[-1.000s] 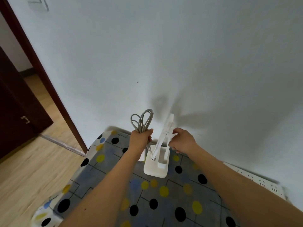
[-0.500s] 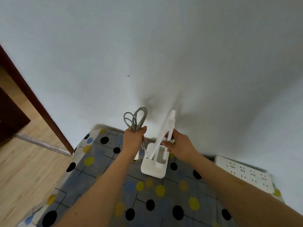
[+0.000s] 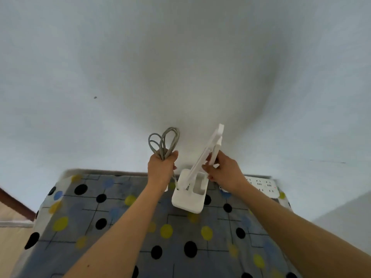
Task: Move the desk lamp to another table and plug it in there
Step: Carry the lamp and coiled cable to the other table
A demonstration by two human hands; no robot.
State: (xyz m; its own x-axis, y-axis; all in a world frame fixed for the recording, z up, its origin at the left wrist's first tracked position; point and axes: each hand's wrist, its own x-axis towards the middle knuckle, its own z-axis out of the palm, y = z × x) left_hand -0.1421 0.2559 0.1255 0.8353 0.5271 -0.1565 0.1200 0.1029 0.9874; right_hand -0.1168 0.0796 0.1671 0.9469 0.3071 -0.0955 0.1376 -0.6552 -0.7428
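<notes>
Seen from the head camera, the left hand (image 3: pixel 161 167) is clenched round the coiled grey cord (image 3: pixel 163 142). The right hand (image 3: pixel 224 171) grasps the arm of the white desk lamp (image 3: pixel 189 197), whose base is at the table's (image 3: pixel 120 227) far edge. A power strip (image 3: pixel 263 185) lies at the far right corner.

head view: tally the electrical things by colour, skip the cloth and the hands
White: 2, the white folding desk lamp and the white plastic power strip
Grey: 1, the grey coiled cord
Total: 3
</notes>
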